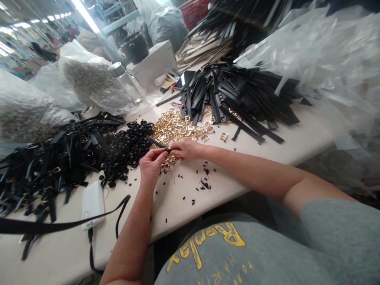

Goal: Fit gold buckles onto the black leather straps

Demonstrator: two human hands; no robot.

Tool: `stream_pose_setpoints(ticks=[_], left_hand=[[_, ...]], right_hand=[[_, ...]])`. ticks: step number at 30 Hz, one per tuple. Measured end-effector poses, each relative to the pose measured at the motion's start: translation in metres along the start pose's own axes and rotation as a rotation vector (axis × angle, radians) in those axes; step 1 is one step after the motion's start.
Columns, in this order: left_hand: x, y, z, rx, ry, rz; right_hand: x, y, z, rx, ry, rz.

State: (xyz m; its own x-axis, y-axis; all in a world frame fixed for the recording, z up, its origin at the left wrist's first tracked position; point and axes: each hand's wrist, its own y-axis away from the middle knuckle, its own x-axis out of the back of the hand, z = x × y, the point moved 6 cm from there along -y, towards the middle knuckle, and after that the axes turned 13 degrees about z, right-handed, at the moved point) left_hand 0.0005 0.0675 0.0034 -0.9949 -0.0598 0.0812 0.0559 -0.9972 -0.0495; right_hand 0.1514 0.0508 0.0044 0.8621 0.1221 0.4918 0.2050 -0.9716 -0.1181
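A narrow black strap [156, 142] is pinched between my two hands at the middle of the table, its free end pointing to the upper left. My left hand [151, 159] grips it between thumb and fingertips. Closed on the strap from the other side is my right hand [189, 149], almost touching the left; the piece between the fingertips is mostly hidden. Just beyond the hands spreads a heap of gold buckles [172, 123]. Left of that lies a pile of small black loops [126, 144]. Loose black straps [234, 93] are heaped behind on the right.
Black straps with gold buckles [68, 154] cover the table's left side. A white power bank [93, 202] with a cable lies near the front. Small black bits [205, 183] dot the tabletop. Behind stand a glass jar [126, 83], filled plastic bags [86, 75] and a white box [156, 63].
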Motion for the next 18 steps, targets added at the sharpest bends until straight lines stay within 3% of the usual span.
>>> stream_pose_setpoints(ticks=[5, 11, 18], left_hand=[[0.000, -0.002, -0.007, 0.029, 0.093, 0.033], [0.000, -0.006, -0.016, 0.228, 0.213, 0.042], [-0.005, -0.004, -0.018, 0.298, 0.239, 0.012]], right_hand=[[-0.003, -0.002, 0.004, -0.015, -0.133, 0.043], [-0.010, 0.000, 0.003, -0.072, -0.297, 0.035], [-0.004, -0.003, 0.004, -0.016, -0.180, 0.120]])
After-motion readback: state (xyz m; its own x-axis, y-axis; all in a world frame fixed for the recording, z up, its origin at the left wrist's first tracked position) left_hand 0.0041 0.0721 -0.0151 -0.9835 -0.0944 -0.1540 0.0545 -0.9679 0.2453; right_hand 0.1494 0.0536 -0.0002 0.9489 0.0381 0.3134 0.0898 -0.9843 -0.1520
